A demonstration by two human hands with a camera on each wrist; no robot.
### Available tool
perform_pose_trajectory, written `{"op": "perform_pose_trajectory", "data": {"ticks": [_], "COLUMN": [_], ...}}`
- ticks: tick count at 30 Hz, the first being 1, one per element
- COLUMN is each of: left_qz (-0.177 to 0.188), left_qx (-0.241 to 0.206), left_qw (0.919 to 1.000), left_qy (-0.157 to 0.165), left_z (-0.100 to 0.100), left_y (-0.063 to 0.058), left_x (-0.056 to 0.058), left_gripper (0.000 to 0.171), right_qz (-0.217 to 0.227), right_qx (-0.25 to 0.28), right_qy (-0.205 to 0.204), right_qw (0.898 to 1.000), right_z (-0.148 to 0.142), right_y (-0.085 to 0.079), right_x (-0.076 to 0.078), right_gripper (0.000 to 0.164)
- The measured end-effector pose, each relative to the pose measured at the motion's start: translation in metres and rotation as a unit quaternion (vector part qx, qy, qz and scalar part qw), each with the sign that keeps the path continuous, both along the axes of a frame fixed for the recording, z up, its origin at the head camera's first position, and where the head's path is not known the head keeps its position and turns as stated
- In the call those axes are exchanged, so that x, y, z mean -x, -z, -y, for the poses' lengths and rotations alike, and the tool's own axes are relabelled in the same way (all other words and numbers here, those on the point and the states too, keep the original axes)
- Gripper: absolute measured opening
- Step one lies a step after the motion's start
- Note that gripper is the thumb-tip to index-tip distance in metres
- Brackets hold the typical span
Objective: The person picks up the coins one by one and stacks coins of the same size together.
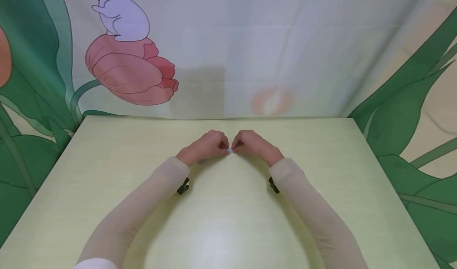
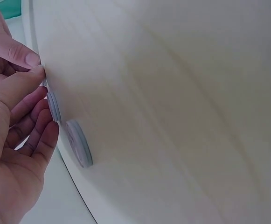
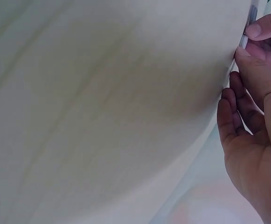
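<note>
Above the middle of the table, my left hand [image 1: 210,145] and right hand [image 1: 252,144] meet fingertip to fingertip. Between them they pinch a small pale piece [image 1: 230,150], seen edge-on as a thin grey piece [image 3: 244,41] in the right wrist view. Beside my left fingers [image 2: 46,140] is a grey-blue disc [image 2: 53,106], and a second disc [image 2: 79,143] lies a little farther along the table. From the head, one disc [image 1: 201,161] shows partly behind my left wrist. The fingertips cover much of the pinched piece.
The pale wood-grain table [image 1: 221,221] ends at a far edge just beyond the hands. A printed cloth [image 1: 250,50] with a white animal, flower and leaves hangs behind it. Dark clips [image 1: 183,186] sit under the sleeves at both wrists.
</note>
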State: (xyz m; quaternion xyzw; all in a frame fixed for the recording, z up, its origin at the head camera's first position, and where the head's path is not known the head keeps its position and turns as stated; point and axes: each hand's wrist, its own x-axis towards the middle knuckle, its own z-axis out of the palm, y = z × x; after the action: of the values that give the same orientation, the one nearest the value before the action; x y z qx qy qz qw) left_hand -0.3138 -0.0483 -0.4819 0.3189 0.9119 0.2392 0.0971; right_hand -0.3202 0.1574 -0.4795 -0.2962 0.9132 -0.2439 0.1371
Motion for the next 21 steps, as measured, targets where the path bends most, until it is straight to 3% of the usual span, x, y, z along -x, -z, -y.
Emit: {"op": "perform_pose_trajectory", "data": {"ticks": [14,21], "left_qz": [-0.002,-0.053], "left_qx": [0.002,0.015], "left_qw": [1.0,0.9985], "left_qy": [-0.004,-0.007], "left_z": [-0.006,0.004], "left_y": [-0.002,-0.01], "left_x": [-0.002,-0.01], "left_gripper": [0.015,0.02], "right_qz": [-0.04,-0.081], "right_qx": [-0.009,-0.027], "right_qy": [-0.023,-0.03], "right_qw": [0.999,0.996], "right_z": [-0.009,-0.02], "right_y": [0.001,-0.004], "right_x": [-0.001,-0.006], "right_gripper": [0.007,0.013]}}
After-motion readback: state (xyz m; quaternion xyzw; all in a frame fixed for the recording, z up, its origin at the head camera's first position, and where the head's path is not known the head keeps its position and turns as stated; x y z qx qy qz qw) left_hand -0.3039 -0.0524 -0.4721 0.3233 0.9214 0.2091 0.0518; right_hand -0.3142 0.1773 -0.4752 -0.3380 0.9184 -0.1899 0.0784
